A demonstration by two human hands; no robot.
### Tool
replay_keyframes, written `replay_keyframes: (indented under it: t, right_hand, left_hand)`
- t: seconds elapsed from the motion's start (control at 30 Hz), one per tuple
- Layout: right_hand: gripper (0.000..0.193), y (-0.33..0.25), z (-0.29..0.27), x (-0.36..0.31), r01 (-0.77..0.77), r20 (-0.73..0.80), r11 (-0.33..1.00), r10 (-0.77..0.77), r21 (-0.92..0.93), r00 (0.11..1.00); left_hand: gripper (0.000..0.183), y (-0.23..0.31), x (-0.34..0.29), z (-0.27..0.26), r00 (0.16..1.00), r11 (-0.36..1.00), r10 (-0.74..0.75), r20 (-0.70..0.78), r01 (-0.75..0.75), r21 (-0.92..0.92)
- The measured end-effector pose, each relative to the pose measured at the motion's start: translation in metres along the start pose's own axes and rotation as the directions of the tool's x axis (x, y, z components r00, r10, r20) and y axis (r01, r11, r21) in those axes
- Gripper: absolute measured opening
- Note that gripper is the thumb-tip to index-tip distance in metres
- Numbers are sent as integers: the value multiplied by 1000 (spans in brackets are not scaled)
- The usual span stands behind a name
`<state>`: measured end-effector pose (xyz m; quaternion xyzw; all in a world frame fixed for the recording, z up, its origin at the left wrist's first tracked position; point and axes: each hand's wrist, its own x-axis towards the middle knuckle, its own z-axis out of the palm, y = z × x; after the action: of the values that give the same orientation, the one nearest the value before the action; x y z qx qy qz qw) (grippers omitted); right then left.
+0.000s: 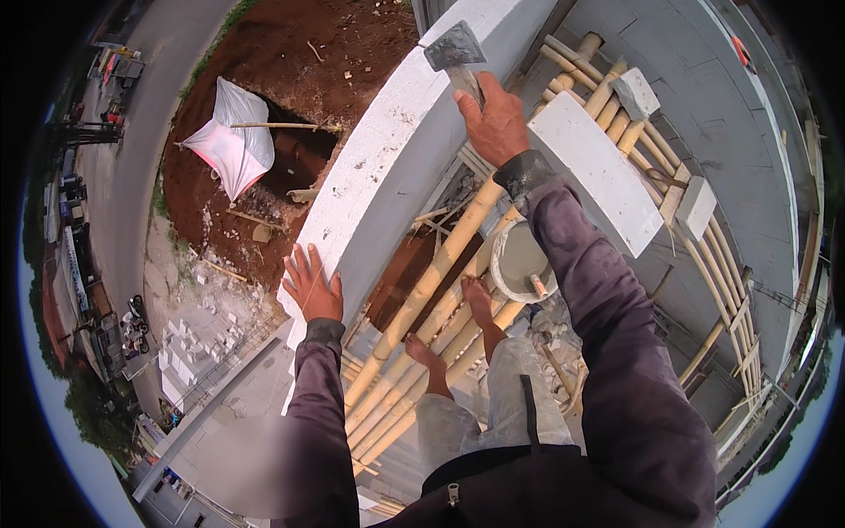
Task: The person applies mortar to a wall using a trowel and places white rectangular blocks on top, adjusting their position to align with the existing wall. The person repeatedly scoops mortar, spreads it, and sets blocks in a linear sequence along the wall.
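Note:
My left hand (pixel 315 286) lies with its fingers spread on the top of a white block wall (pixel 378 158). Farther along the same wall, my right hand (pixel 495 121) grips the handle of a mallet (pixel 455 48). Its squarish grey head looks caked with mortar and is over the wall's top edge. Beneath my right forearm, a round bucket (pixel 500 264) holds grey mortar, and a tool handle (pixel 538 285) sticks out of it. A long white block (pixel 596 172) lies on the bamboo to the right of my right hand.
My bare feet stand on bamboo poles (pixel 422 295), with gaps showing ground far below. Smaller white blocks (pixel 695 208) rest on the bamboo at right, beside a grey block wall (pixel 739 114). Beyond the white wall are red soil, a pit and a pale sheet (pixel 233 136).

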<state>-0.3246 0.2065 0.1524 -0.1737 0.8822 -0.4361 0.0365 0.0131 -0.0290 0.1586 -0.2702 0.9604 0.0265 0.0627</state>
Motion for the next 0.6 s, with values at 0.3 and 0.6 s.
replay_keyframes:
  t: [0.3, 0.6]
  right_hand:
    - [56, 142, -36, -228, -432, -50, 890, 429, -146, 902]
    - [51, 381, -133, -141, -721, -191, 566, 718, -400, 670]
  left_hand:
    - [86, 74, -151, 34, 957, 953, 177, 231, -107, -284]
    - [69, 50, -260, 121, 704, 960, 139, 696, 77, -270]
